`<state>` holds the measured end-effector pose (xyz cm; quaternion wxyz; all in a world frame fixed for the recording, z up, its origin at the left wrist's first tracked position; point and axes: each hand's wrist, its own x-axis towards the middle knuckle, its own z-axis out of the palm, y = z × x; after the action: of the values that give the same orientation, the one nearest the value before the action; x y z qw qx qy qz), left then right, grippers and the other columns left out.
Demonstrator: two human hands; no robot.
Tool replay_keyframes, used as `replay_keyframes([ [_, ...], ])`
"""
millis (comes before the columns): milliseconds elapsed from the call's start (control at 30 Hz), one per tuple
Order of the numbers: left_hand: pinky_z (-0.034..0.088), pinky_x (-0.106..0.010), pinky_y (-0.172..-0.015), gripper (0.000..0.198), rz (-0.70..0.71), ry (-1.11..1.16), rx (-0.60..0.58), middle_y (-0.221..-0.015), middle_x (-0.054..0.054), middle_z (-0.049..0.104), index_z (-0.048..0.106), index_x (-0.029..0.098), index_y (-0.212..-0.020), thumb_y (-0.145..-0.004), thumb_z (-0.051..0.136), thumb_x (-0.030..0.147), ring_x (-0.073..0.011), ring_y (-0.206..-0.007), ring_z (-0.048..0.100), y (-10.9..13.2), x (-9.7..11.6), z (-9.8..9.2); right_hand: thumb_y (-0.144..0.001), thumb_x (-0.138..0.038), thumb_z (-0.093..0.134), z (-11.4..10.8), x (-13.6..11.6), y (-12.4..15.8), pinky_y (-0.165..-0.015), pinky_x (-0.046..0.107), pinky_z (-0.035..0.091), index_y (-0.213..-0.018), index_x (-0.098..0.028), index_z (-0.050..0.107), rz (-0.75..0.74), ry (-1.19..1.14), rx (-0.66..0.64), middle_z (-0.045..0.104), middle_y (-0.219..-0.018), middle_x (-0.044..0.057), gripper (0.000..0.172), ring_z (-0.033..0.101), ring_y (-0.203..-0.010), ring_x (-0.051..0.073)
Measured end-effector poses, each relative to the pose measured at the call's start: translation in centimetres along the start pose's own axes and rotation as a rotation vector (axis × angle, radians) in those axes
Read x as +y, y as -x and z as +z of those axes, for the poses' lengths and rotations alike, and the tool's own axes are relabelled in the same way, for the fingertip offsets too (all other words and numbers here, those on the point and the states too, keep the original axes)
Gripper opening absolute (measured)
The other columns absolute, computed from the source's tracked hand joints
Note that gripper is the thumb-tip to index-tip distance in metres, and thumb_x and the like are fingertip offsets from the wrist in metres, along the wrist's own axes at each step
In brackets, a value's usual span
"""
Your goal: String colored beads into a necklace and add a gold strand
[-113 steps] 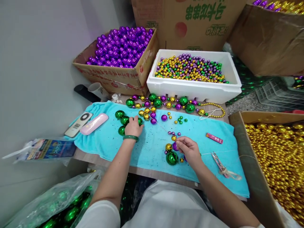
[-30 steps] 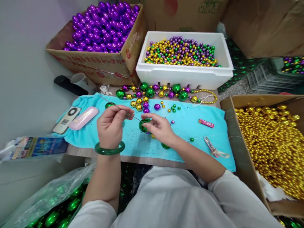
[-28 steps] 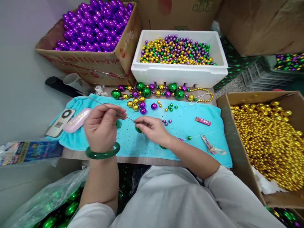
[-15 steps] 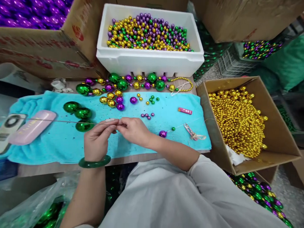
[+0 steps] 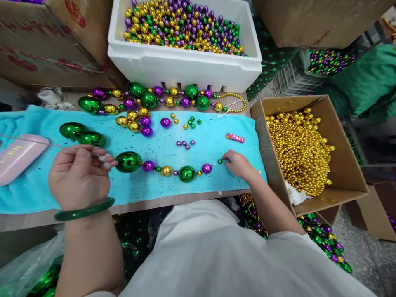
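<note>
My left hand (image 5: 80, 175) is closed, thumb against fingers, on a long thin wire (image 5: 55, 144) that runs off to the left. White thread (image 5: 107, 160) bunches at its fingertips, beside a large green bead (image 5: 128, 161). From there a strung row lies across the towel: a purple bead (image 5: 148, 166), a gold bead (image 5: 166, 170), a green bead (image 5: 186, 173) and another purple bead (image 5: 206, 168), with small beads between. At its right end, my right hand (image 5: 238, 163) pinches the string beside a small green bead (image 5: 220, 161). The clip there is mostly hidden.
A finished-looking bead strand (image 5: 148, 100) lies behind the blue towel (image 5: 154, 136). Loose gold beads (image 5: 133, 121) and large green beads (image 5: 91, 138) rest on it. A white foam box (image 5: 185, 64) stands behind; a carton (image 5: 343, 152) of gold beads stands right. A pink case (image 5: 23, 156) lies left.
My hands have parted, the left moving left and the right moving right to the string's end. A row of beads now lies between them; one large green bead has left the loose group.
</note>
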<state>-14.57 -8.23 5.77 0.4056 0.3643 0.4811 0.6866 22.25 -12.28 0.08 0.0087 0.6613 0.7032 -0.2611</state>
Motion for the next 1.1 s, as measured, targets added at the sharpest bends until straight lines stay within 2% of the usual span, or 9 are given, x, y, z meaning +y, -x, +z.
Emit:
replay_keyframes([
  [133,0.041,-0.023,-0.039,0.014,0.037,-0.028,0.024,-0.056,0.0,0.061,0.06,0.013,-0.074,-0.065,0.07,0.017,-0.0126,-0.046,0.053,0.0,1.3,-0.4,-0.082,-0.013,0.051,-0.2,0.1,0.1,-0.068,0.024,0.04,-0.083,-0.016,0.067,-0.015,-0.078,0.042,0.067,-0.086,0.006,0.016,0.059,-0.076,0.016],
  [233,0.038,-0.02,-0.038,0.013,0.07,-0.033,0.051,-0.055,0.001,0.06,0.061,0.013,-0.074,-0.064,0.07,0.014,-0.0113,-0.048,0.052,-0.1,2.8,-0.9,-0.081,-0.018,0.053,-2.1,1.0,0.0,-0.06,0.024,0.037,-0.081,-0.017,0.065,0.011,-0.199,0.123,0.064,-0.07,0.002,0.012,0.055,-0.063,0.014],
  [367,0.037,-0.018,-0.038,0.017,0.042,-0.063,0.078,-0.055,0.002,0.059,0.061,0.013,-0.073,-0.061,0.073,0.015,-0.0094,-0.047,0.05,-0.4,3.6,-1.3,-0.078,-0.021,0.054,-4.4,2.8,-0.4,-0.058,0.024,0.036,-0.078,-0.016,0.064,0.094,-0.215,0.304,0.062,-0.067,0.002,0.01,0.053,-0.061,0.014],
  [433,0.039,-0.019,-0.039,0.019,-0.023,-0.067,0.067,-0.056,0.001,0.059,0.061,0.013,-0.071,-0.06,0.075,0.017,-0.0098,-0.049,0.052,-0.6,2.9,-1.4,-0.078,-0.022,0.053,-4.7,3.6,-0.8,-0.057,0.024,0.034,-0.079,-0.017,0.064,0.14,-0.162,0.336,0.064,-0.069,0.003,0.012,0.053,-0.061,0.015],
  [567,0.046,-0.021,-0.042,0.021,-0.199,-0.104,0.056,-0.059,-0.001,0.062,0.061,0.012,-0.071,-0.058,0.076,0.019,-0.0107,-0.051,0.055,-1.1,0.1,-1.5,-0.079,-0.022,0.052,-4.4,4.3,-1.8,-0.057,0.025,0.033,-0.082,-0.018,0.066,0.214,-0.046,0.312,0.067,-0.075,0.005,0.015,0.056,-0.066,0.017],
  [667,0.048,-0.021,-0.043,0.019,-0.255,-0.122,0.051,-0.058,-0.001,0.062,0.06,0.011,-0.074,-0.062,0.072,0.02,-0.0097,-0.048,0.055,-1.3,-1.6,-1.4,-0.08,-0.023,0.05,-4.2,4.2,-2.3,-0.057,0.026,0.032,-0.085,-0.019,0.067,0.28,0.031,0.304,0.069,-0.079,0.007,0.018,0.058,-0.072,0.02],
  [867,0.049,-0.021,-0.045,0.018,-0.23,-0.089,0.026,-0.06,-0.001,0.063,0.06,0.011,-0.076,-0.063,0.07,0.02,-0.0092,-0.048,0.055,-1.3,-2.5,-0.7,-0.086,-0.022,0.046,-4.0,2.9,-2.9,-0.061,0.029,0.036,-0.095,-0.017,0.068,0.328,0.152,0.263,0.069,-0.092,0.013,0.024,0.061,-0.079,0.023],
  [1000,0.048,-0.021,-0.046,0.017,-0.221,-0.114,0.03,-0.062,0.0,0.062,0.06,0.013,-0.077,-0.066,0.068,0.024,-0.0085,-0.048,0.055,-1.4,-3.0,0.1,-0.088,-0.019,0.044,-4.0,0.2,-3.5,-0.068,0.031,0.04,-0.102,-0.013,0.066,0.263,0.163,0.461,0.063,-0.106,0.015,0.027,0.06,-0.087,0.025],
  [1100,0.048,-0.022,-0.047,0.016,-0.166,-0.098,0.052,-0.064,0.001,0.062,0.06,0.015,-0.078,-0.068,0.068,0.026,-0.008,-0.049,0.056,-1.8,-2.9,0.5,-0.091,-0.022,0.041,-3.4,-3.2,-2.9,-0.081,0.035,0.041,-0.102,-0.012,0.065,0.082,0.089,0.565,0.063,-0.103,0.015,0.028,0.056,-0.096,0.026],
])
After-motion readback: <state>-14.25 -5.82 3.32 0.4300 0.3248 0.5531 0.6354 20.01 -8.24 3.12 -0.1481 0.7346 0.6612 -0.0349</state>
